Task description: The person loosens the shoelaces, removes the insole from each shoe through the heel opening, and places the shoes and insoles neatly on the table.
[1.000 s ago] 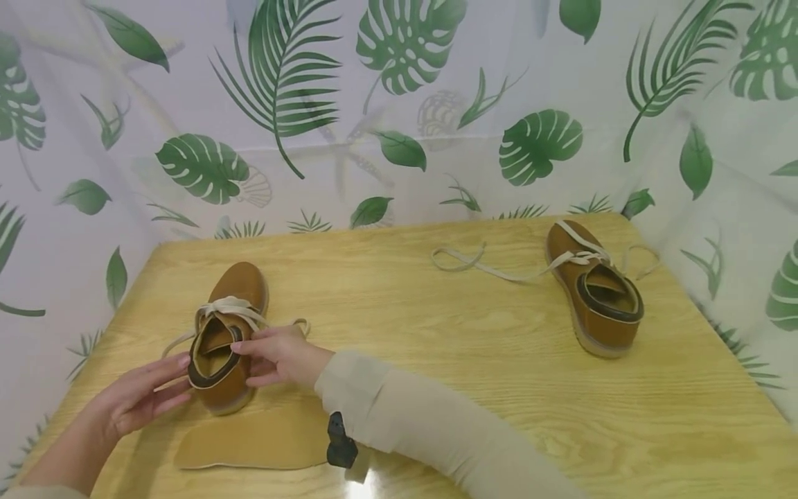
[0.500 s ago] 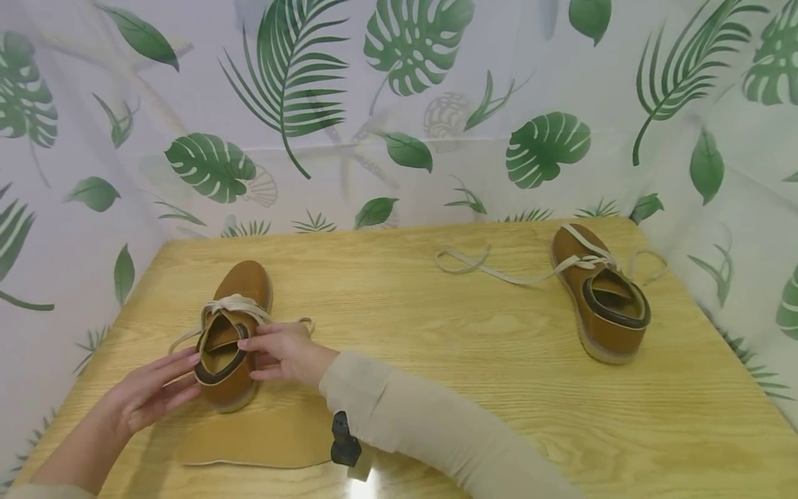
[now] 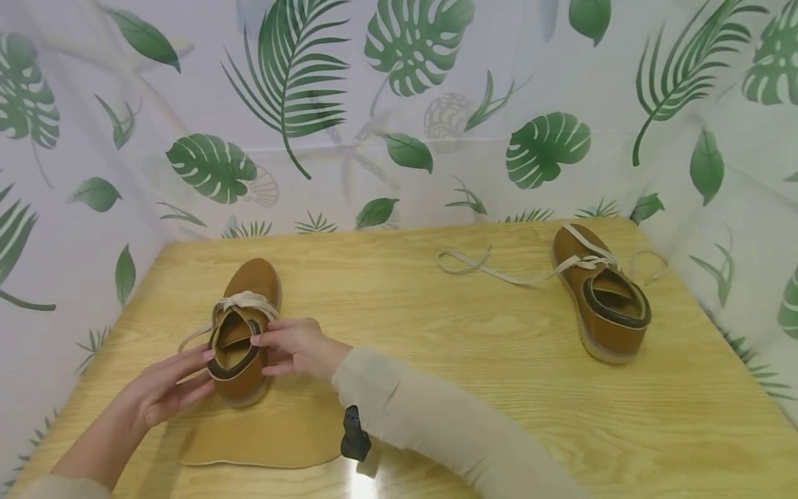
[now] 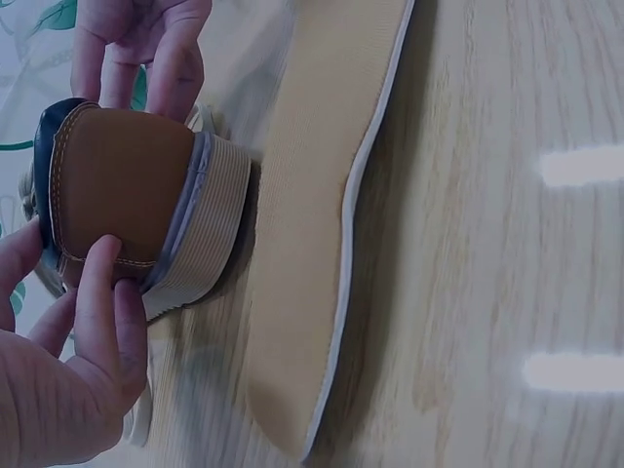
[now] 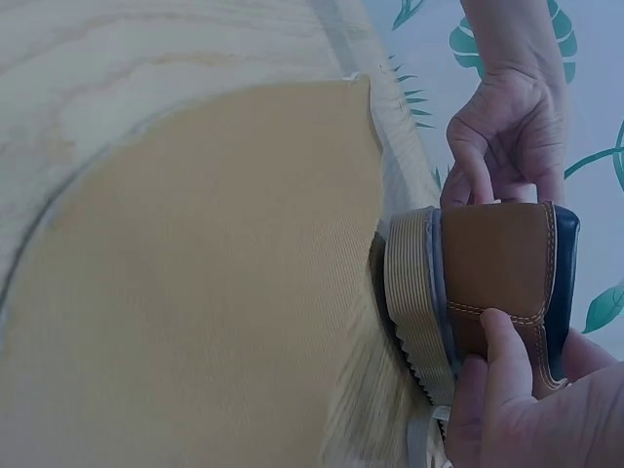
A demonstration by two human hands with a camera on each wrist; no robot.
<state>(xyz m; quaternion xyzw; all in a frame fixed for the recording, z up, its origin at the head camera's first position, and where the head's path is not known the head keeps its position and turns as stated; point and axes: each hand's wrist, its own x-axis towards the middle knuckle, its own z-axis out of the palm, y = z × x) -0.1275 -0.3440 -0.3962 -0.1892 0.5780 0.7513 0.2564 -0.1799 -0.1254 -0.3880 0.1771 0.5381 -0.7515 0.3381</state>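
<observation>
A brown lace-up shoe (image 3: pixel 254 277) with a dark padded collar and pale laces stands at the left of the table, toe away from me. My left hand (image 3: pixel 163 388) holds its left side near the heel, one digit up at the collar and the other fingers lower on the leather. On the opposite side my right hand (image 3: pixel 299 350) grips it likewise, at the collar rim and below. Both wrist views show the heel (image 4: pixel 127 180) between the two hands. Just behind the heel lies a flat tan insole (image 3: pixel 268 436), its right end hidden by my right sleeve.
A second brown shoe (image 3: pixel 614 336) stands at the right of the wooden table (image 3: pixel 436 388), its long lace (image 3: pixel 517 280) trailing left. A leaf-patterned cloth (image 3: pixel 461 159) rises behind and at the sides. A small black device (image 3: pixel 355 436) is at my right wrist.
Both hands have shifted the left shoe slightly to the right, keeping their hold. The view has also moved a little. The insole and the other shoe stay put.
</observation>
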